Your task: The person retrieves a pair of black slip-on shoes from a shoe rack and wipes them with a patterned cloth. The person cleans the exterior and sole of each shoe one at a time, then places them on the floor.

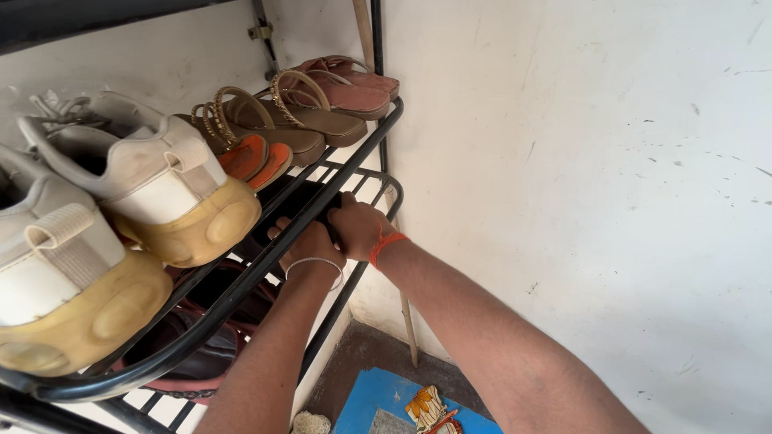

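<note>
Centre frame: left hand (310, 241) and right hand (356, 225) both closed on a dark shoe (291, 201) on the lower rack shelf (366, 173). Probably light, flexible; hold by its sides.

Single head view, looking steeply down, close over shoe rack (241, 285) beside wall (579, 161)
</note>
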